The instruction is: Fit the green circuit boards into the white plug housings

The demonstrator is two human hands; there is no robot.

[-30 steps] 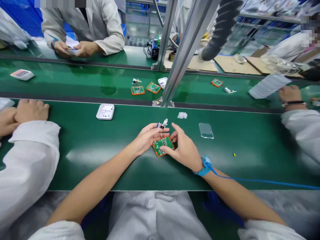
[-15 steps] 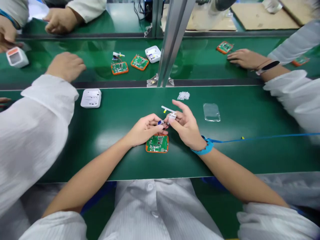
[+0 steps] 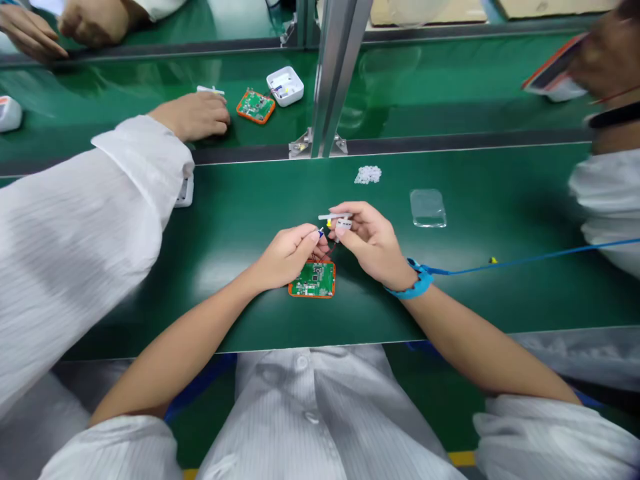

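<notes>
Front edge of the green bench point(image 3: 380, 327) is running just ahead of the person's white coat point(image 3: 300, 420), and the circuit board point(image 3: 314, 281) is lying a bit in from it, green surface showing on both sides. Left hand point(image 3: 286, 257) is pinching a tiny blue part point(image 3: 321, 233), fingers hiding most of it plus the board's top left corner. Right hand point(image 3: 373, 243) is gripping a white plastic piece point(image 3: 343, 225) beside a white stick point(image 3: 327, 217); can't make out how they're joining. Thin wires point(image 3: 333, 249) are getting lost between the hands. A clear cover point(image 3: 429, 208) is lying off to the right. On the left, a co-worker's sleeve point(image 3: 125, 187) is hiding most of a white case point(image 3: 185, 193). White bits point(image 3: 368, 175) are sitting near the back edge. Past the dark rail point(image 3: 425, 148), another co-worker's blurry hand point(image 3: 603, 57) is getting cut off at far right.
</notes>
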